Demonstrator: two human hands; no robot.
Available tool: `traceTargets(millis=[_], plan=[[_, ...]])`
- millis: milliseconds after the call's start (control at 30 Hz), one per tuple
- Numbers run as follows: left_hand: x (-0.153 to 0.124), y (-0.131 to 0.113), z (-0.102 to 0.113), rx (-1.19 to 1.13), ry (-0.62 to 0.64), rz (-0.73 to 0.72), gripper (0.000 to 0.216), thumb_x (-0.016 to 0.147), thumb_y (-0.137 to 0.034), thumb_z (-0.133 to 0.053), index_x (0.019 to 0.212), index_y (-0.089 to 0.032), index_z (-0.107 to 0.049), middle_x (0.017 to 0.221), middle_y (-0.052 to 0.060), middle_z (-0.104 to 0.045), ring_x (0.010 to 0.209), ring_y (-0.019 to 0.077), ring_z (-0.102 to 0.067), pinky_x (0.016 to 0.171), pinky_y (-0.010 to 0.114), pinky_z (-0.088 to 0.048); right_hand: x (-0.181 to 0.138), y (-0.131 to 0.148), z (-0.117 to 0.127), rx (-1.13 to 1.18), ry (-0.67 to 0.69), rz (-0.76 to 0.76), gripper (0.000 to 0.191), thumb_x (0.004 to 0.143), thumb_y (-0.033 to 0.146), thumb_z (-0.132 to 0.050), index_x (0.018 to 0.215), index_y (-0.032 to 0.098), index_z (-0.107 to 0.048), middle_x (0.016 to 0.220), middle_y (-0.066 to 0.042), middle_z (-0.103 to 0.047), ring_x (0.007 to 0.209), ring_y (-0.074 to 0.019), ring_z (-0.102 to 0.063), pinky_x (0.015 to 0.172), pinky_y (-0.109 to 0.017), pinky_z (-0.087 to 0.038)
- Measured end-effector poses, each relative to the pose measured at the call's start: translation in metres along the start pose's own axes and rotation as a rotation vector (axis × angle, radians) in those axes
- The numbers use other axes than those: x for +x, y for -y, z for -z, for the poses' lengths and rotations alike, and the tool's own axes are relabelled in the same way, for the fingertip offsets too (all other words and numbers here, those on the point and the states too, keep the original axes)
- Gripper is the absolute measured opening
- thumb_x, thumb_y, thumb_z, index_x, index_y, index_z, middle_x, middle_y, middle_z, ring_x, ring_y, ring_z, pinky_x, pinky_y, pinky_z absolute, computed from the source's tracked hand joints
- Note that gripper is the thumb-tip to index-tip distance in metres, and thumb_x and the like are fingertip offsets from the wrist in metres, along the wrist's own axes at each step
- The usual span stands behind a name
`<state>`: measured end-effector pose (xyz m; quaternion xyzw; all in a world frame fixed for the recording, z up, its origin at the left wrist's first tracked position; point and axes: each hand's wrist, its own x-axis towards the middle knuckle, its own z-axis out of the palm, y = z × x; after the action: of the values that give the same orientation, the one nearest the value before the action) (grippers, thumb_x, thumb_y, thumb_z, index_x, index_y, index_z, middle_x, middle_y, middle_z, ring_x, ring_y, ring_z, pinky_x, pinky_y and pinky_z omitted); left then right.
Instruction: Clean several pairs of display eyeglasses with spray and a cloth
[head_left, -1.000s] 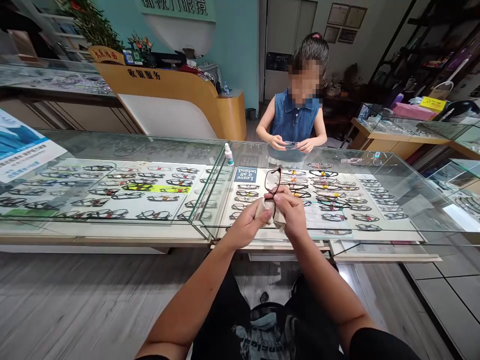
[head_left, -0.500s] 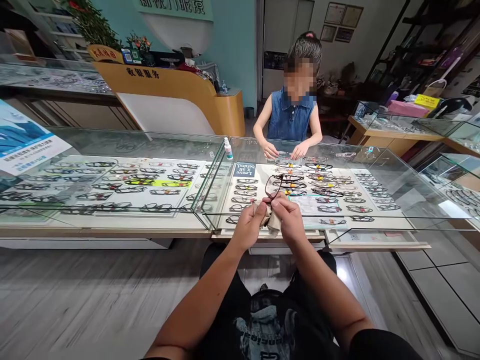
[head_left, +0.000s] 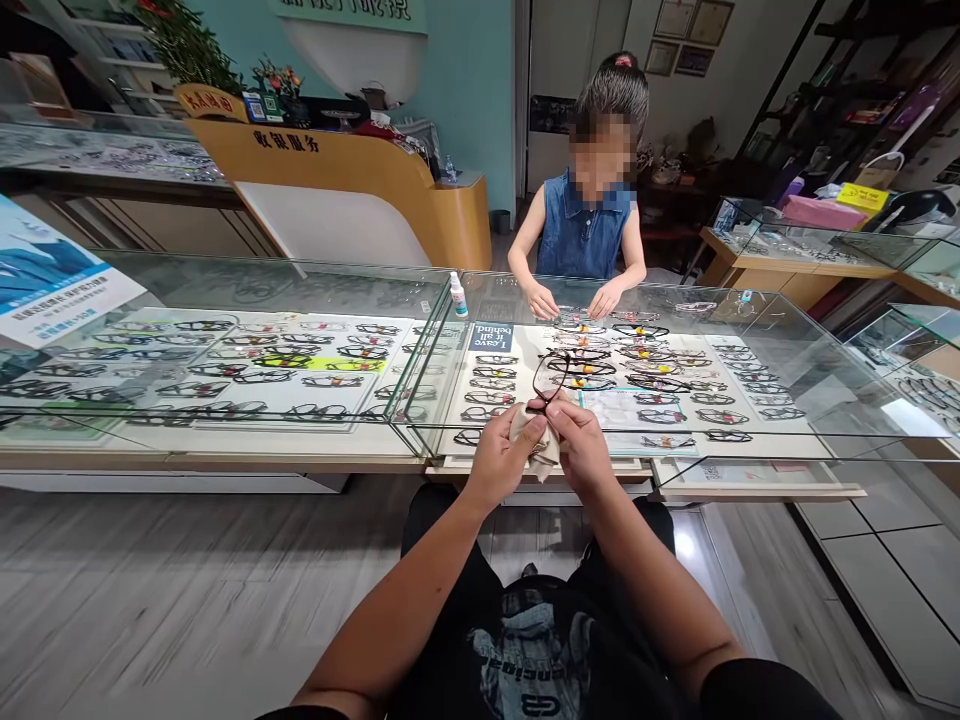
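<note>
Both my hands meet in front of me over the near edge of the glass display counter (head_left: 420,440). My left hand (head_left: 504,458) is closed on a beige cleaning cloth (head_left: 534,447) wrapped round one lens of a dark-rimmed pair of glasses (head_left: 550,373). My right hand (head_left: 580,450) pinches the frame of the glasses beside the cloth. The other lens sticks up above my fingers.
The glass case holds several rows of spectacle frames. A small white bottle (head_left: 457,296) stands on the counter top. A person (head_left: 592,215) across the counter rests both hands on the glass by a pair of glasses. A yellow reception desk (head_left: 360,180) stands behind; more glass cases at right.
My hands have dropped slightly nearer to me while rubbing the glasses with the cloth. The person opposite has lowered both hands onto the counter glass.
</note>
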<state>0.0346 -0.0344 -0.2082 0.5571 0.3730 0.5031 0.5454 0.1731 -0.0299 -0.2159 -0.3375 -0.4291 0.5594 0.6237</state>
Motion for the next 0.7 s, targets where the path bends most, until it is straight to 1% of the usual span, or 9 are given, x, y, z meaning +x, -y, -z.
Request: traceTargets(millis=[67, 167, 233, 300, 400, 467, 533, 600, 700], plan=[[0.000, 0.001, 0.000, 0.019, -0.016, -0.022, 0.066, 0.089, -0.083, -0.079, 0.096, -0.018, -0.069, 0.071, -0.003, -0.054, 0.065, 0.0127, -0.045, 0.063, 0.028, -0.041, 0.000, 0.000, 0.000, -0.006, 0.006, 0.005, 0.041, 0.078, 0.067, -0.093, 0.085, 0.027, -0.092, 0.109, -0.008, -0.070, 0.113, -0.0288, -0.068, 0.104, -0.043, -0.058], [-0.001, 0.001, 0.004, 0.041, 0.025, -0.045, 0.070, 0.092, -0.090, -0.069, 0.086, -0.020, -0.064, 0.066, -0.004, -0.046, 0.062, 0.0129, -0.039, 0.061, 0.030, -0.038, 0.001, 0.002, 0.002, -0.051, -0.019, 0.035, 0.041, 0.079, 0.069, -0.093, 0.088, 0.028, -0.093, 0.110, -0.009, -0.070, 0.114, -0.0299, -0.067, 0.105, -0.044, -0.058], [-0.002, 0.002, 0.008, 0.061, 0.037, -0.052, 0.073, 0.093, -0.092, -0.065, 0.080, -0.021, -0.061, 0.067, -0.002, -0.048, 0.064, 0.0146, -0.041, 0.063, 0.031, -0.040, 0.003, 0.004, 0.007, -0.072, -0.045, 0.062, 0.042, 0.082, 0.069, -0.091, 0.089, 0.028, -0.093, 0.112, -0.010, -0.072, 0.116, -0.0304, -0.067, 0.108, -0.045, -0.057], [-0.001, 0.005, 0.016, 0.070, -0.002, -0.036, 0.074, 0.094, -0.093, -0.062, 0.076, -0.022, -0.060, 0.068, 0.001, -0.052, 0.067, 0.0169, -0.046, 0.065, 0.033, -0.043, 0.005, 0.008, 0.014, -0.080, -0.072, 0.108, 0.042, 0.085, 0.070, -0.089, 0.090, 0.028, -0.092, 0.116, -0.010, -0.073, 0.119, -0.0302, -0.066, 0.111, -0.046, -0.055], [0.004, 0.010, 0.029, 0.037, -0.082, -0.006, 0.073, 0.094, -0.093, -0.061, 0.085, -0.022, -0.071, 0.075, 0.005, -0.063, 0.078, 0.0223, -0.060, 0.076, 0.035, -0.051, 0.004, 0.019, 0.026, -0.157, -0.050, 0.173, 0.039, 0.088, 0.068, -0.087, 0.088, 0.029, -0.091, 0.108, -0.008, -0.069, 0.115, -0.0288, -0.064, 0.110, -0.047, -0.053], [0.008, 0.012, 0.036, 0.002, -0.095, 0.007, 0.075, 0.095, -0.093, -0.061, 0.100, -0.021, -0.077, 0.090, 0.009, -0.073, 0.095, 0.0263, -0.069, 0.088, 0.036, -0.055, 0.001, 0.027, 0.031, -0.251, 0.030, 0.179, 0.037, 0.091, 0.066, -0.086, 0.084, 0.030, -0.091, 0.097, -0.007, -0.063, 0.105, -0.0275, -0.062, 0.103, -0.046, -0.053], [0.011, 0.011, 0.040, -0.013, -0.076, 0.015, 0.075, 0.096, -0.092, -0.060, 0.108, -0.020, -0.079, 0.098, 0.011, -0.077, 0.104, 0.0274, -0.071, 0.093, 0.035, -0.056, -0.004, 0.032, 0.031, -0.330, 0.124, 0.156, 0.037, 0.093, 0.066, -0.084, 0.085, 0.031, -0.092, 0.089, -0.005, -0.058, 0.094, -0.0257, -0.058, 0.094, -0.045, -0.052], [0.012, 0.007, 0.039, 0.001, -0.030, 0.013, 0.073, 0.097, -0.090, -0.061, 0.107, -0.020, -0.079, 0.094, 0.009, -0.076, 0.098, 0.0251, -0.070, 0.092, 0.034, -0.055, -0.008, 0.033, 0.029, -0.386, 0.187, 0.124, 0.039, 0.093, 0.068, -0.083, 0.088, 0.031, -0.094, 0.084, -0.004, -0.056, 0.089, -0.0245, -0.055, 0.091, -0.044, -0.050], [0.010, -0.005, 0.033, 0.049, 0.062, -0.006, 0.067, 0.098, -0.086, -0.066, 0.100, -0.020, -0.076, 0.082, 0.004, -0.068, 0.080, 0.0189, -0.061, 0.082, 0.031, -0.053, -0.011, 0.029, 0.024, -0.410, 0.206, 0.090, 0.044, 0.092, 0.072, -0.082, 0.088, 0.030, -0.093, 0.083, -0.004, -0.060, 0.093, -0.0252, -0.055, 0.095, -0.044, -0.049]])
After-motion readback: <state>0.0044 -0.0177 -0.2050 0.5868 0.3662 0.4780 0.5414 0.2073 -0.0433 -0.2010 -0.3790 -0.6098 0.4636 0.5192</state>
